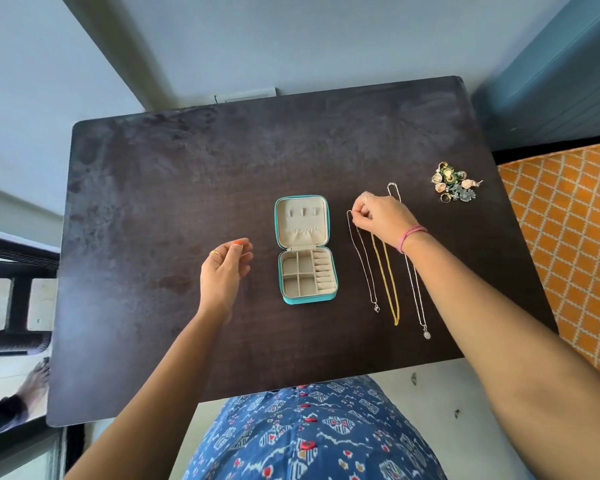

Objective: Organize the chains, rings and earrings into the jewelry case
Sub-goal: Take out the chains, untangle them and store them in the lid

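a: where was the silver chain (363, 261)?

b: flat on the dark table (153, 202), just right of the open jewelry case (307, 249), its top loop pinched in the fingertips of the right hand (378, 216). the gold chain (385, 278) lay right beside it, a longer pendant chain (412, 268) further right.

a: the risk?

b: lifting could have dragged the gold one along, since their tops sat close under that hand. tangling seemed likely.

a: and the left hand (225, 271)?

b: loose, fingers relaxed, holding nothing, left of the case. the rings and earrings (454, 185) sat heaped well apart, near the far right edge; a careless sleeve might have knocked them off.
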Demonstrator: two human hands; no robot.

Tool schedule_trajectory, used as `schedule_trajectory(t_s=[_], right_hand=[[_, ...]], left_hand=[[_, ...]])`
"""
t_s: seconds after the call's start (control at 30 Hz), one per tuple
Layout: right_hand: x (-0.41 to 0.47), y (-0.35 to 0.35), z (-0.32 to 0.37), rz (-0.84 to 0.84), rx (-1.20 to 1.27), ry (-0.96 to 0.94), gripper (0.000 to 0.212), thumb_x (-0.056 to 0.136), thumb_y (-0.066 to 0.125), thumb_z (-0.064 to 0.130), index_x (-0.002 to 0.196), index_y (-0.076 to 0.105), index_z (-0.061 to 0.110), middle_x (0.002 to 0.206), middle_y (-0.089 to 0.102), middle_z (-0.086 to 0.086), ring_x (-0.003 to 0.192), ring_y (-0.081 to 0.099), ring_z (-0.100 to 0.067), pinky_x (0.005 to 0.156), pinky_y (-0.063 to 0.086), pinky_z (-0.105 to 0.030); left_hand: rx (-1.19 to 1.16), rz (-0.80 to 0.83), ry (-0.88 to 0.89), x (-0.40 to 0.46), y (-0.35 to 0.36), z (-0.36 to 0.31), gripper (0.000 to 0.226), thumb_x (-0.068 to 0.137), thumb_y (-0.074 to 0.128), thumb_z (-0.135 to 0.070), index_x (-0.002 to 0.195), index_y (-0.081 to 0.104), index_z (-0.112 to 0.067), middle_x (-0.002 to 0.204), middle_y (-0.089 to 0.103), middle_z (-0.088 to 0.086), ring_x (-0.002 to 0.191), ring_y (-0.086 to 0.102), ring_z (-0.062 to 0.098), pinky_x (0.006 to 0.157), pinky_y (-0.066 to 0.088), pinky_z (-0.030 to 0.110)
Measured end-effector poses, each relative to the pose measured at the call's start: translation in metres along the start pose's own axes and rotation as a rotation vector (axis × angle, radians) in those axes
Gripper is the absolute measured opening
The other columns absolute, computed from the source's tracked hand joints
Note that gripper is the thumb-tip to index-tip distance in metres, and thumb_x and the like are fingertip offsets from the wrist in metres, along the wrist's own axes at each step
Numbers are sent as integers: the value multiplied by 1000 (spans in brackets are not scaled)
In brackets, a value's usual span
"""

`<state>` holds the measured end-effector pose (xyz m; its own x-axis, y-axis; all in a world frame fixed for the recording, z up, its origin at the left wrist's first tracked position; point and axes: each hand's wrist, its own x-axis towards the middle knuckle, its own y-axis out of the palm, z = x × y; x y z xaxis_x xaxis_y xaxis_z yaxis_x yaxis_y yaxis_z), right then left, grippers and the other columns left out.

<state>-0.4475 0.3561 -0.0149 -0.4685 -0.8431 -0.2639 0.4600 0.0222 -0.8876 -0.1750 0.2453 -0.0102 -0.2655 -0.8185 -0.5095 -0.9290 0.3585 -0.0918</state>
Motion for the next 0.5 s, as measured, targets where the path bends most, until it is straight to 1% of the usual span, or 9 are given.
schedule_trajectory(t_s=[0.07,0.13,0.23,0.33,0.43,0.5], right_hand=[[-9,-13,1,21,32,-79,8,92,56,23,90,59,16,58,58,8,56,55,-8,73,53,-34],[-18,-28,6,38,37,-142,4,90,59,21,89,60,18,55,54,11,52,52,-5,75,53,-31],[-31,-53,18,63,18,-213,2,87,61,23,88,62,20,64,59,10,58,56,-6,75,52,-25],[-42,-79,32,60,29,-283,2,86,63,23,88,64,22,74,64,8,65,58,-6,69,49,-18],[-48,-105,47,62,118,-333,2,86,64,21,87,65,23,76,63,11,64,56,-3,65,45,-11],[-51,-124,60,61,186,-370,2,86,65,19,86,65,21,77,63,14,66,56,0,65,43,-8]], left_hand=[[-3,14,23,-2,2,-6,19,100,48,-22,100,67,-19,100,69,-2,92,64,10,81,52,24],[-12,24,45,-6,4,-13,19,100,48,-21,100,67,-19,99,69,-1,90,64,10,81,51,24],[-16,53,88,-13,8,-24,20,100,47,-22,101,67,-18,100,69,-1,91,64,11,81,52,24],[-26,101,157,-21,12,-41,21,101,46,-21,101,67,-18,101,70,0,94,65,13,82,52,25],[-68,171,253,-27,18,-72,21,101,46,-18,98,66,-18,94,71,-1,86,66,10,78,53,24],[-97,236,327,-33,24,-97,20,101,46,-16,98,66,-17,89,72,-2,83,67,10,78,54,22]])
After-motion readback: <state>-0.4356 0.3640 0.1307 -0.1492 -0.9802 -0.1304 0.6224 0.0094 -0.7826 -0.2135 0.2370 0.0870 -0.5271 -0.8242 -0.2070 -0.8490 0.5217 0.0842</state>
